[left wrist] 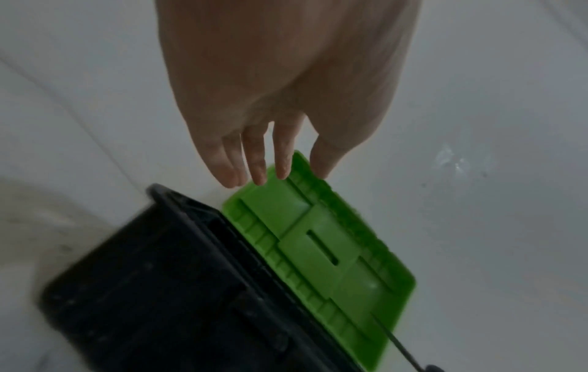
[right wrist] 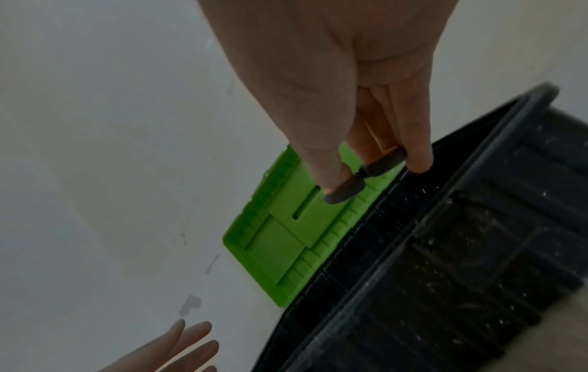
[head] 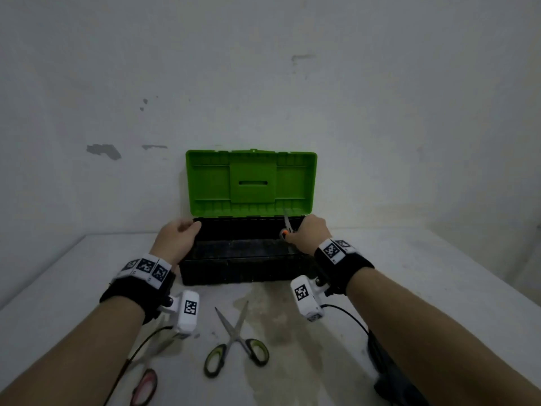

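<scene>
A black toolbox stands at the back of the table, its green lid raised against the wall. My right hand hovers over the box's right end and pinches a small pair of scissors by its grey handles, blades pointing up. My left hand is at the box's left end with fingers straight, holding nothing. Whether it touches the rim is unclear.
On the table in front of the box lie green-handled scissors, blades spread. Red-handled scissors lie at the near left, partly under my left wrist camera. A dark object sits at the near right. The wall stands directly behind the lid.
</scene>
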A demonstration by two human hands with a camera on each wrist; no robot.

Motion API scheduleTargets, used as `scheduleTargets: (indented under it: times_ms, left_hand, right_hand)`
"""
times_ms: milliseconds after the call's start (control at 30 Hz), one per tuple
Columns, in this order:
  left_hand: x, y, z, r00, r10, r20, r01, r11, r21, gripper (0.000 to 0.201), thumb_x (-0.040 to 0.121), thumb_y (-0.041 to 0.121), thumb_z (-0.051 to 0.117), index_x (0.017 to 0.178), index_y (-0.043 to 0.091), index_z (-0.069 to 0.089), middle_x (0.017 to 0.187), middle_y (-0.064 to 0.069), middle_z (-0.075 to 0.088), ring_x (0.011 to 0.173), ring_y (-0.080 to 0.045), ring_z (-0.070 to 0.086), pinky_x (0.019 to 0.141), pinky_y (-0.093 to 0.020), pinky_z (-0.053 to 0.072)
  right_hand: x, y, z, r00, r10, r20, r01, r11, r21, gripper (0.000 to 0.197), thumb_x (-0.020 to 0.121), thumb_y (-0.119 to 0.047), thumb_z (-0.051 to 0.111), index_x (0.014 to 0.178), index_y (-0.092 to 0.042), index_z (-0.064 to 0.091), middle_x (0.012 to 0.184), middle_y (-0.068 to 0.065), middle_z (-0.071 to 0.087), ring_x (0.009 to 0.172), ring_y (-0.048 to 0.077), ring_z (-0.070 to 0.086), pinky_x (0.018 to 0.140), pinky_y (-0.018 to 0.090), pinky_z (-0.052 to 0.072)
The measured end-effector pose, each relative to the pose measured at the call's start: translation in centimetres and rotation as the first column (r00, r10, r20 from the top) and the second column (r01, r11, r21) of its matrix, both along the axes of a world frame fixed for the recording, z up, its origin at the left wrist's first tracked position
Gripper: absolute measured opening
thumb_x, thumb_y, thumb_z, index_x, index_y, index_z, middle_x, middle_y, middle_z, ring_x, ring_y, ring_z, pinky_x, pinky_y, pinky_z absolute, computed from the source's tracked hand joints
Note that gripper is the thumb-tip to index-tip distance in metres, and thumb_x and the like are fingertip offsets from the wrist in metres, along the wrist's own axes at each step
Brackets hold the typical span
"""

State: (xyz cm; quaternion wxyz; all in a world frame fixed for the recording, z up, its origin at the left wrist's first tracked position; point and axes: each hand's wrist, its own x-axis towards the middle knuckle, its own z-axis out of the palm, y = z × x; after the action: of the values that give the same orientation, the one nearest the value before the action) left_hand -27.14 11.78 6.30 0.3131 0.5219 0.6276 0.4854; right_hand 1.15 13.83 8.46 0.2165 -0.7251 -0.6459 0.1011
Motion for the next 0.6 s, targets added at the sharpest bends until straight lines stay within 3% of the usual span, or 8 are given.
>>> scheduleTargets:
  times_ms: [100,167,233,300,367,433,500,600]
  left_hand:
    - [-2.4,2.4,-3.0,0.997,0.044,-0.065,-0.050,0.993,-0.106,0.054,0.097,0.042,0.056,0.141,0.010,0.052,0.139,-0.015,0.057,0.123,-0.033,0.056,0.109,-0.049,0.044]
    - [-3.3,3.7,-4.9,0.997,0.051,-0.062,-0.061,0.984,-0.167,0.052,0.100,0.039,0.049,0.142,0.009,0.052,0.142,-0.017,0.054,0.128,-0.034,0.053,0.111,-0.048,0.041]
    - [-4.1,5.2,-6.9,0.999,0.041,-0.012,-0.042,0.979,-0.198,0.040,0.101,0.032,0.042,0.123,0.006,0.063,0.133,-0.021,0.060,0.121,-0.036,0.057,0.109,-0.048,0.043]
    - [-5.6,7.9,-9.9,0.998,0.047,0.045,-0.037,0.978,-0.203,0.033,0.095,0.033,0.043,0.099,0.013,0.070,0.120,-0.021,0.066,0.110,-0.036,0.063,0.104,-0.050,0.048]
    - [-6.8,9.4,-11.8,0.992,0.052,0.117,-0.027,0.979,-0.200,0.034,0.087,0.040,0.047,0.093,0.018,0.072,0.111,-0.018,0.071,0.103,-0.035,0.067,0.098,-0.054,0.053]
    - [-6.3,7.9,-10.4,0.984,0.040,0.171,-0.005,0.980,-0.199,0.035,0.088,0.037,0.049,0.098,0.014,0.073,0.107,-0.018,0.071,0.100,-0.036,0.068,0.095,-0.056,0.053]
    - [-4.9,5.2,-7.8,0.975,0.025,0.219,0.018,0.981,-0.192,0.029,0.097,0.027,0.049,0.102,0.009,0.071,0.105,-0.019,0.070,0.095,-0.033,0.067,0.093,-0.050,0.054]
    - [-4.5,4.8,-7.4,0.966,0.017,0.259,0.034,0.981,-0.191,0.025,0.102,0.021,0.047,0.102,0.013,0.071,0.105,-0.018,0.069,0.092,-0.029,0.064,0.092,-0.048,0.054]
  right_hand:
    - [-1.8,2.3,-1.6,0.999,0.038,0.027,-0.036,0.995,-0.092,0.048,0.083,-0.049,0.071,0.065,-0.010,0.049,0.062,0.003,0.052,0.053,0.018,0.052,0.042,0.024,0.035]
    - [-2.8,3.5,-2.3,0.996,0.065,0.058,-0.056,0.987,-0.154,0.048,0.082,-0.049,0.073,0.066,-0.010,0.049,0.064,0.003,0.053,0.055,0.017,0.052,0.048,0.026,0.040]
    - [-3.6,4.4,-2.8,0.991,0.099,0.095,-0.078,0.975,-0.206,0.048,0.081,-0.048,0.074,0.066,-0.010,0.049,0.065,0.003,0.053,0.059,0.018,0.053,0.058,0.028,0.047]
    - [-4.1,5.0,-3.2,0.986,0.113,0.119,-0.082,0.967,-0.240,0.046,0.080,-0.047,0.074,0.065,-0.011,0.050,0.065,0.002,0.054,0.058,0.016,0.052,0.063,0.028,0.047]
    - [-4.5,5.6,-3.6,0.985,0.110,0.137,-0.072,0.964,-0.258,0.046,0.080,-0.047,0.075,0.064,-0.011,0.052,0.063,0.002,0.056,0.056,0.015,0.052,0.063,0.028,0.046]
    - [-4.9,6.2,-4.0,0.984,0.116,0.133,-0.073,0.954,-0.291,0.046,0.079,-0.048,0.076,0.063,-0.011,0.054,0.062,0.002,0.057,0.056,0.015,0.053,0.061,0.028,0.045]
    - [-5.4,6.8,-4.4,0.983,0.126,0.132,-0.081,0.950,-0.303,0.046,0.075,-0.050,0.078,0.064,-0.011,0.057,0.062,0.003,0.061,0.058,0.018,0.059,0.061,0.029,0.050]
    - [-6.1,9.0,-6.1,0.980,0.124,0.158,-0.065,0.940,-0.335,0.046,0.067,-0.054,0.081,0.061,-0.012,0.063,0.058,0.004,0.066,0.059,0.025,0.066,0.068,0.040,0.060]
